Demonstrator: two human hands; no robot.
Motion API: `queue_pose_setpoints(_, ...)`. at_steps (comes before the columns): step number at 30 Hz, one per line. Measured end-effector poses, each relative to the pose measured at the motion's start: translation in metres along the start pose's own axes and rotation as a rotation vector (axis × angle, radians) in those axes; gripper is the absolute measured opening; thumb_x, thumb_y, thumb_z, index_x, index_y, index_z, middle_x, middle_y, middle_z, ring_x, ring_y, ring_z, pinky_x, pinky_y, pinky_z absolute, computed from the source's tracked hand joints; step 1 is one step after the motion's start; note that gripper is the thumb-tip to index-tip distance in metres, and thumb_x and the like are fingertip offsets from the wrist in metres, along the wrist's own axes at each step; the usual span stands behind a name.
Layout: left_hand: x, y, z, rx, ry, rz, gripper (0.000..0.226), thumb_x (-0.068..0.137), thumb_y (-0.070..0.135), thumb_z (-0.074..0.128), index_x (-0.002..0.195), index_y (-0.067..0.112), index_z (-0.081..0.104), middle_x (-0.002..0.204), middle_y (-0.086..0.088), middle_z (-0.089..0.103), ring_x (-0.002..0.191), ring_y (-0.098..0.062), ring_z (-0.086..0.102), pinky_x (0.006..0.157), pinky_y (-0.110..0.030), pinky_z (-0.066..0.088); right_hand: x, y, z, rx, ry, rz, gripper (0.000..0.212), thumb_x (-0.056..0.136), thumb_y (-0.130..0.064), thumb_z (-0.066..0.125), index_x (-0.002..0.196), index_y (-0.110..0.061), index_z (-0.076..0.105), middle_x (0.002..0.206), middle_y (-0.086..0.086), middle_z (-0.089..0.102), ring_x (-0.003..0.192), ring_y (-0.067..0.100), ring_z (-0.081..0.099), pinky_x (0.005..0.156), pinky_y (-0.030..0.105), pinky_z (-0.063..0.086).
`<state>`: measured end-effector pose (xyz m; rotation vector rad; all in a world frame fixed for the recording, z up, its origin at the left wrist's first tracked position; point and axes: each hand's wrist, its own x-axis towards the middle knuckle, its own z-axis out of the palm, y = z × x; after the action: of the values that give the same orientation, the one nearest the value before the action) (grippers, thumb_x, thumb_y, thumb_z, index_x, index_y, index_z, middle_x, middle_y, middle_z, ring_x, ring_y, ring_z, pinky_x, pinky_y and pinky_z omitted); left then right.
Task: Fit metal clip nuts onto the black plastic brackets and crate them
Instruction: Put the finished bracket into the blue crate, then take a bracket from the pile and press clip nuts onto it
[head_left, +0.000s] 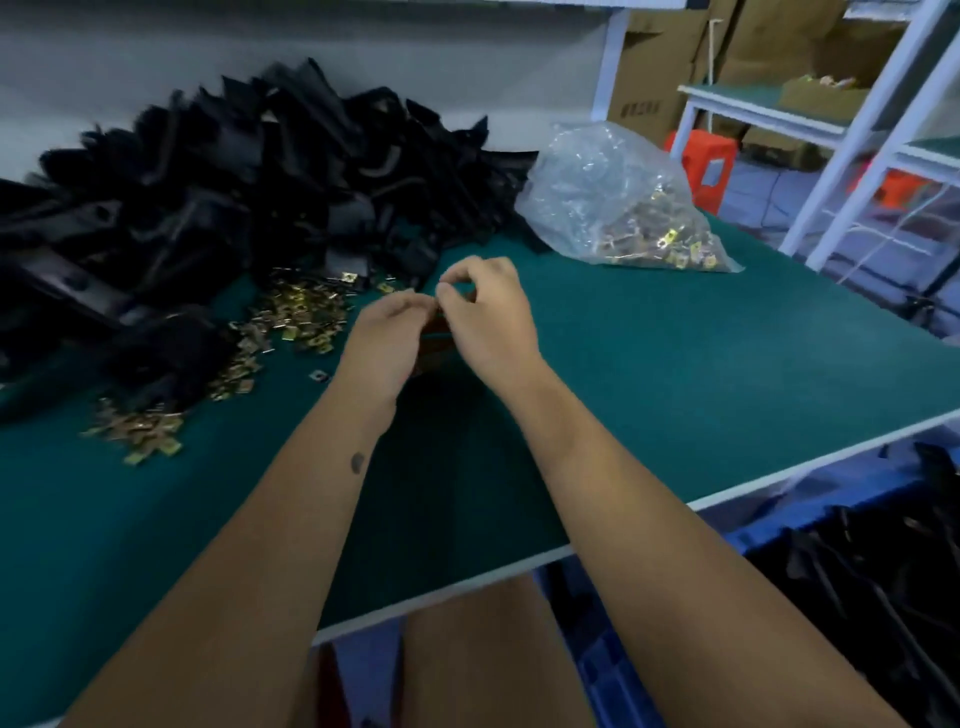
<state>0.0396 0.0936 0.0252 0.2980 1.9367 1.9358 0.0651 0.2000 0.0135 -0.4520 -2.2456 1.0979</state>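
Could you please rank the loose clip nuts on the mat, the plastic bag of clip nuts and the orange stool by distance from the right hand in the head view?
From the right hand:
1. Loose clip nuts, just left, on the mat.
2. Plastic bag, behind and right.
3. Orange stool, beyond the table, far right.

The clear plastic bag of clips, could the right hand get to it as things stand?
Probably yes. The bag lies beyond the right hand across bare green mat, nothing between, but both hands are busy pinching a small part together.
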Motion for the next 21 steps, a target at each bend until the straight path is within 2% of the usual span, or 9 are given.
queue_pose_setpoints(3, 0.010, -0.006, -0.034, -0.034, 0.156, 0.063, 0.023, 0.101, 0.005, 0.042, 0.091, 0.013, 0.061, 0.086, -0.007, 0.066, 0.075, -0.017, 0.065, 0.059, -0.021, 0.057, 0.007, -0.004, 0.030, -0.057, -0.100, 0.007, 0.009, 0.092, -0.023, 0.053, 0.096, -0.028, 0.060, 0.102, -0.013, 0.043, 0.084, 0.005, 0.050, 0.065, 0.026, 0.038)
queue_pose_setpoints(6, 0.015, -0.013, -0.055, -0.005, 0.283, 0.186, 0.027, 0.098, -0.001, 0.039, 0.085, 0.014, 0.058, 0.081, -0.006, 0.062, 0.066, -0.012, 0.060, 0.053, -0.019, 0.051, 0.012, -0.012, 0.059, -0.120, -0.148, -0.027, 0.017, 0.092, -0.023, 0.052, 0.106, -0.025, 0.061, 0.109, -0.009, 0.047, 0.093, 0.011, 0.052, 0.071, 0.030, 0.041)
queue_pose_setpoints(8, 0.018, -0.015, -0.062, 0.094, 0.358, 0.332, 0.028, 0.096, 0.000, 0.042, 0.083, 0.018, 0.059, 0.080, 0.002, 0.063, 0.066, -0.003, 0.059, 0.059, -0.021, 0.052, 0.013, -0.022, 0.078, -0.184, -0.127, -0.085, 0.019, 0.093, -0.023, 0.054, 0.109, -0.020, 0.063, 0.114, 0.002, 0.053, 0.100, 0.022, 0.053, 0.079, 0.035, 0.043)
queue_pose_setpoints(10, 0.022, -0.015, -0.069, 0.257, 0.424, 0.462, 0.027, 0.094, 0.003, 0.045, 0.082, 0.023, 0.059, 0.083, 0.008, 0.063, 0.075, 0.000, 0.058, 0.068, -0.020, 0.051, 0.013, -0.035, 0.095, -0.224, -0.087, -0.169, 0.014, 0.093, -0.023, 0.054, 0.099, -0.016, 0.064, 0.106, 0.009, 0.057, 0.097, 0.026, 0.054, 0.079, 0.035, 0.039)
queue_pose_setpoints(13, 0.030, -0.012, -0.083, 0.494, 0.534, 0.615, 0.021, 0.090, 0.002, 0.047, 0.085, 0.018, 0.060, 0.092, 0.006, 0.058, 0.094, -0.017, 0.055, 0.078, -0.028, 0.046, 0.016, -0.050, 0.115, -0.270, -0.067, -0.331, 0.014, 0.091, -0.019, 0.052, 0.078, -0.018, 0.055, 0.085, 0.006, 0.057, 0.083, 0.026, 0.055, 0.069, 0.037, 0.042)
queue_pose_setpoints(15, 0.034, -0.010, -0.095, 0.572, 0.631, 0.683, 0.020, 0.085, -0.005, 0.050, 0.084, 0.009, 0.064, 0.097, -0.002, 0.056, 0.100, -0.025, 0.052, 0.083, -0.022, 0.041, 0.019, -0.053, 0.125, -0.288, -0.118, -0.394, 0.013, 0.092, -0.020, 0.051, 0.085, -0.017, 0.062, 0.086, 0.003, 0.061, 0.085, 0.024, 0.056, 0.072, 0.039, 0.045)
queue_pose_setpoints(17, 0.034, -0.008, -0.107, 0.535, 0.781, 0.685, 0.022, 0.081, -0.007, 0.048, 0.083, 0.006, 0.066, 0.100, -0.005, 0.056, 0.104, -0.028, 0.050, 0.085, -0.011, 0.034, 0.020, -0.054, 0.136, -0.169, -0.234, -0.436, 0.019, 0.093, -0.021, 0.052, 0.105, -0.017, 0.066, 0.097, 0.003, 0.066, 0.093, 0.024, 0.059, 0.080, 0.041, 0.047)
queue_pose_setpoints(19, 0.031, -0.007, -0.117, 0.466, 0.930, 0.659, 0.023, 0.079, -0.004, 0.045, 0.081, 0.006, 0.066, 0.104, -0.007, 0.056, 0.106, -0.030, 0.049, 0.090, -0.021, 0.039, 0.017, -0.062, 0.142, -0.013, -0.385, -0.444, 0.030, 0.092, -0.020, 0.057, 0.121, -0.016, 0.063, 0.107, 0.004, 0.069, 0.101, 0.024, 0.062, 0.084, 0.043, 0.049)
queue_pose_setpoints(21, 0.028, -0.006, -0.120, 0.427, 0.984, 0.611, 0.022, 0.079, -0.002, 0.045, 0.080, 0.006, 0.065, 0.107, -0.005, 0.053, 0.107, -0.033, 0.050, 0.091, -0.044, 0.045, 0.018, -0.066, 0.148, 0.016, -0.458, -0.508, 0.034, 0.091, -0.017, 0.059, 0.125, -0.017, 0.062, 0.108, 0.003, 0.071, 0.100, 0.023, 0.064, 0.084, 0.042, 0.050)
